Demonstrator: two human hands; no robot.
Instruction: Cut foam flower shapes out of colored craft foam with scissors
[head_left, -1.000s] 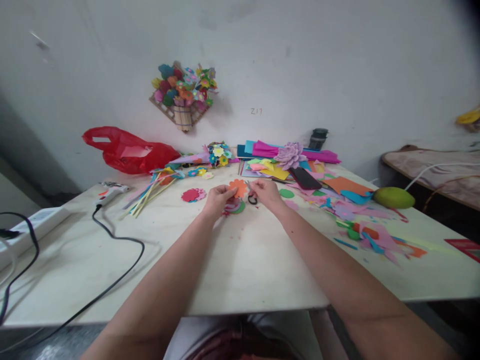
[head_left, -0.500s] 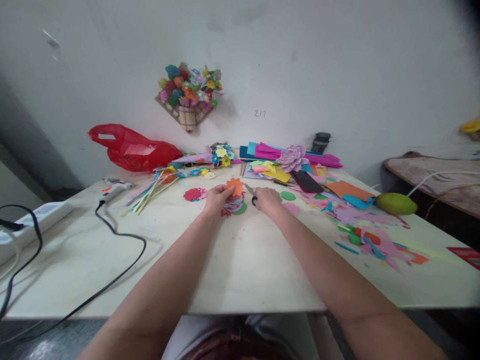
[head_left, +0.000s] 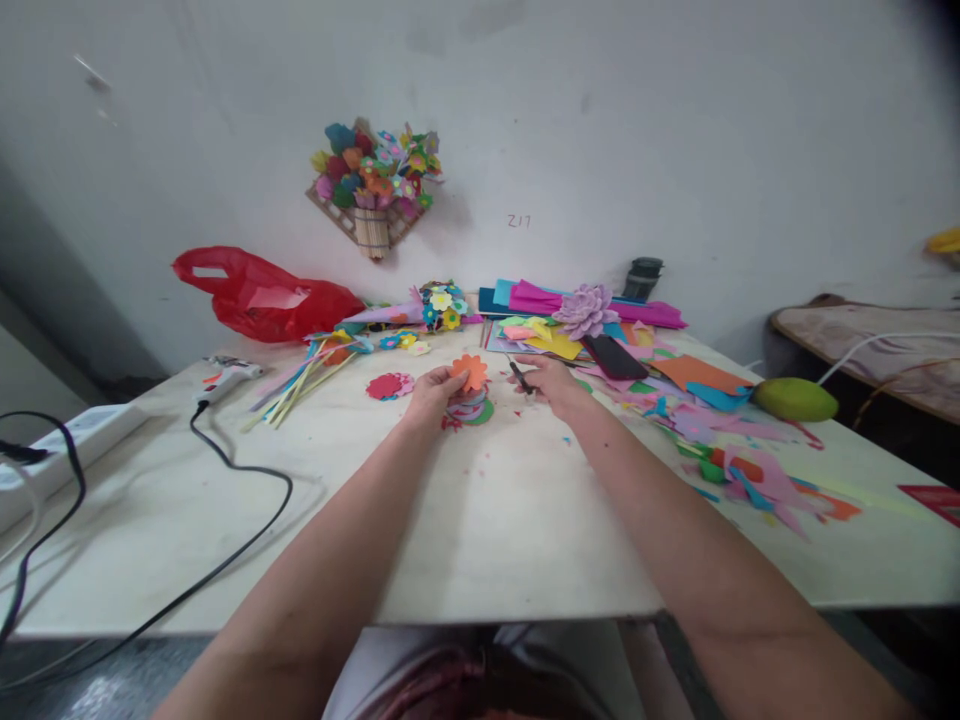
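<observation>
Between the thumb and fingers of my left hand point(head_left: 432, 394) is an orange flower cutout point(head_left: 471, 372) with a scalloped edge, held up above the table. Just below it lies a small pile of colored round cutouts point(head_left: 477, 412), partly hidden by the flower and my fingers. My right hand point(head_left: 551, 382) has its fingers around dark-handled scissors point(head_left: 520, 378), a short way to the right of the flower and apart from it. Left of my left hand, red and pink scalloped cutouts point(head_left: 385, 386) rest on the table.
At the right lie a phone point(head_left: 613, 357), colored scraps point(head_left: 757, 480) and a green fruit point(head_left: 795, 399). Sticks point(head_left: 294, 392), a red bag point(head_left: 281, 305), a glue gun point(head_left: 229, 378) and a power strip point(head_left: 82, 445) with black cords are on the left. A purple flower point(head_left: 586, 310) stands at the back.
My right hand has moved slightly right and turned, drawing the scissors away from the orange flower. The left hand still holds the flower in nearly the same place.
</observation>
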